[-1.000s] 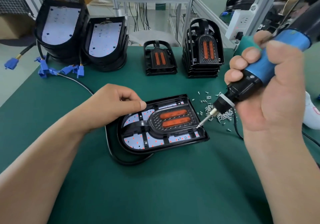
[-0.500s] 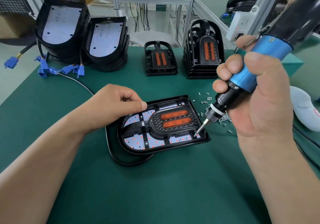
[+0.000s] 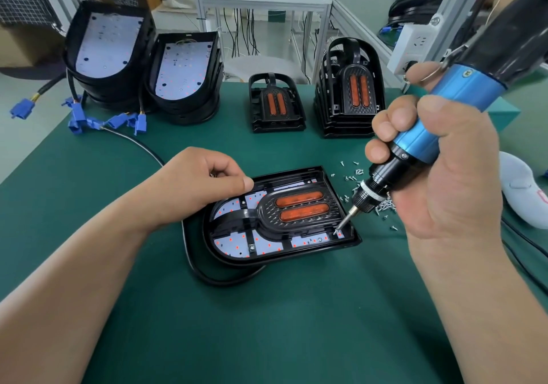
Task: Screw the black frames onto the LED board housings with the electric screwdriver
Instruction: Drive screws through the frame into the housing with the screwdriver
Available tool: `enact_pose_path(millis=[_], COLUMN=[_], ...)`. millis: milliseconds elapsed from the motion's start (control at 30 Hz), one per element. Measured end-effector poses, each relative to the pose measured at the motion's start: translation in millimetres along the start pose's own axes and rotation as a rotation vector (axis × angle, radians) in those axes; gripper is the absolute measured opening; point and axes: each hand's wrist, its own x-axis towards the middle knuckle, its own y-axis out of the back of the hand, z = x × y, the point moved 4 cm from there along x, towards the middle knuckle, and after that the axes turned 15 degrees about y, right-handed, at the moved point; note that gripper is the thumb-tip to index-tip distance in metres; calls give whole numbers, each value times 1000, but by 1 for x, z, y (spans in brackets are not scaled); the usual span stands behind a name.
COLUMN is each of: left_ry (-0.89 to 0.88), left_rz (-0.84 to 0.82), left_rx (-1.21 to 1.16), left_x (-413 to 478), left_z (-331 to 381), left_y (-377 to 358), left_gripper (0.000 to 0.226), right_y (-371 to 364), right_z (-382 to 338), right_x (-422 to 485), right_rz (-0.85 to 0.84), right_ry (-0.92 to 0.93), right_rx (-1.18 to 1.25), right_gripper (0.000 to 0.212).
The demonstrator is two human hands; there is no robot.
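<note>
So here's where you're at. One housing (image 3: 296,254) lies flat on the green mat (image 3: 267,324), and I'll place everything else off that.

Your left hand (image 3: 204,182) rests on its far-left rim, fingers curled under and thumb along the edge (there's a glint inside the curl that might be spare screws, but I can't tell if it's holding anything). The black frame (image 3: 237,220) is seated inside the housing. What look like screw heads show at a few of its tabs, so I'd call this unit mostly done.

At the housing's near-right corner, the electric screwdriver (image 3: 468,93) has its bit down on a screw (image 3: 336,231). Your right hand (image 3: 444,182) is wrapped tight round the blue barrel. Loose screws (image 3: 354,173) are scattered just right of the housing.

Plenty looks left. Beyond the housing to the far left lean the big housing stack (image 3: 100,96) and the smaller housing stack (image 3: 184,113). The top one of each holds only a bare board, with no frame. Beyond it and rightward, the short frame stack (image 3: 277,107) and the tall frame stack (image 3: 350,93) sit unused.

Inside your housing, the LED board (image 3: 229,242) lies underneath, showing red dots through the frame's gaps.
</note>
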Motion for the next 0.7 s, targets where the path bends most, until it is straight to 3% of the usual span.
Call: enact_pose_path(millis=[700], left_ry=[-20], left_rz=[69], left_rx=[73], left_x=[-2], left_z=[-1], left_y=[-4], left_gripper=[26], right_y=[-11], right_z=[3], right_x=[-6], right_rz=[-184], right_ry=[-46], right_rx=[53], right_gripper=[23])
